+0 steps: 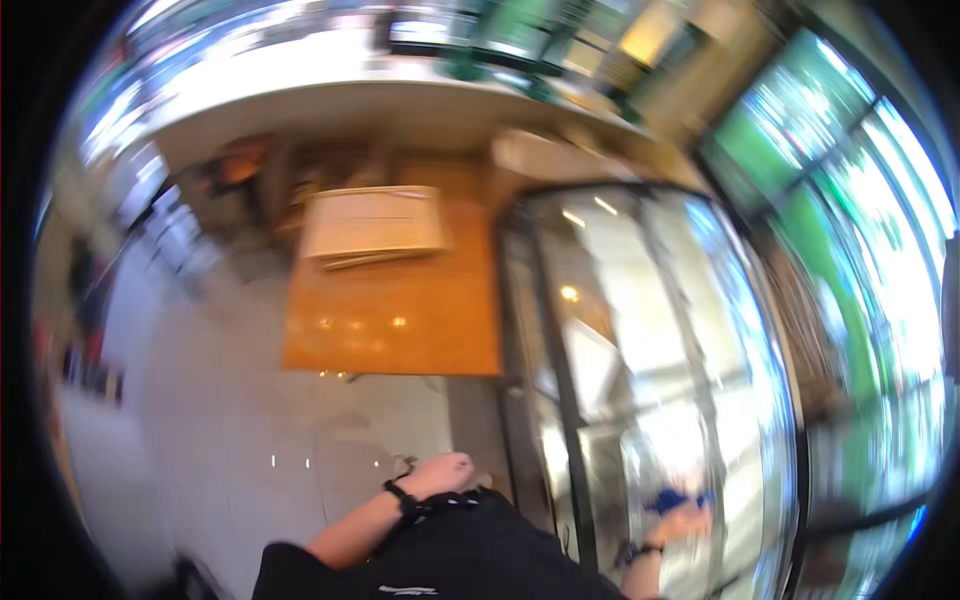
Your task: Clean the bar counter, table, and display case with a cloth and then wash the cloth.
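Note:
My left hand (440, 475) is held in front of my black shirt, its fingers curled in, with nothing visible in them. A dark band circles that wrist. Out to the right, my right hand (682, 524) is over a black-framed glass case (640, 300), and its outline is smeared. Its fingers appear closed on a dark blue cloth (672, 499), which shows just beyond them. How firmly the cloth is gripped cannot be made out. Another dark band sits on the right wrist.
Left of the glass case stands an orange-brown wooden table (390, 320) with a stack of pale flat boards or trays (372, 225). A long pale counter (330, 90) runs behind. Tall windows (850, 200) are at the right, and a shiny tiled floor (240, 400) at the left.

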`<state>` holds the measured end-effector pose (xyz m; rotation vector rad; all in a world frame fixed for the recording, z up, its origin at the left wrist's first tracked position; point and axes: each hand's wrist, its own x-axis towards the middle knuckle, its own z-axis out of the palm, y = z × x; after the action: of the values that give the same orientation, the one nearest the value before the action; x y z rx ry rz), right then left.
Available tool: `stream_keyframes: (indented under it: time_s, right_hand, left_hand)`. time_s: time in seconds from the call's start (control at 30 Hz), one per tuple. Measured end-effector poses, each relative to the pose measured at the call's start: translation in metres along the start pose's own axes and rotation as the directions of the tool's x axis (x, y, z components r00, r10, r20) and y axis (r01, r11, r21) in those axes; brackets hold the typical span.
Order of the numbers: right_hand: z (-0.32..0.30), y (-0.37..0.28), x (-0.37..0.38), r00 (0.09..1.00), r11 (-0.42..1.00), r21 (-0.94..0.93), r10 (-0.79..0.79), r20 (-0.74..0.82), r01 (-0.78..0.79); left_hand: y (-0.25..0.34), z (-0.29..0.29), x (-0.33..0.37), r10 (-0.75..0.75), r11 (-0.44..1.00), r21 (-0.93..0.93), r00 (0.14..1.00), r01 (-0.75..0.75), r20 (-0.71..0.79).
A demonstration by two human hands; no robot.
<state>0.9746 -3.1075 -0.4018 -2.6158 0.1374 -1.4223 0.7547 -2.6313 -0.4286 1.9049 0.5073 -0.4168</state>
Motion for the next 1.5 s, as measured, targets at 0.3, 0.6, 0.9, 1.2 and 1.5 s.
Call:
stream_keyframes:
  time_s: [0.3,0.6,0.9,1.2,1.5]
  right_hand:
    - [0.010,0.009,-0.027,0.868,0.982,-0.149,0.171,0.466,-0.113]
    - [0.105,0.058,0.129,0.926,0.930,-0.286,0.299,0.230,-0.230]
    - [0.065,-0.098,0.002,0.792,0.949,0.307,-0.132,0.597,-0.073]
    - [-0.125,0.116,-0.116,0.757,0.740,-0.448,0.626,0.187,-0.502]
    - [0.040,-0.051,-0.022,0.848,0.868,-0.236,0.485,0.214,-0.437]
  left_hand:
    - [0.085,0.085,0.088,0.124,0.883,0.403,0.948,-0.241,0.294]
    - [0.172,0.156,0.171,0.474,0.592,0.602,0.835,-0.536,0.278]
    - [0.162,0.167,0.189,0.374,0.297,0.882,0.895,-0.365,0.244]
    - [0.169,0.144,0.188,0.492,0.206,0.765,0.740,-0.610,0.458]
    - [0.170,0.158,0.191,0.509,-0.014,0.834,0.714,-0.552,0.481]
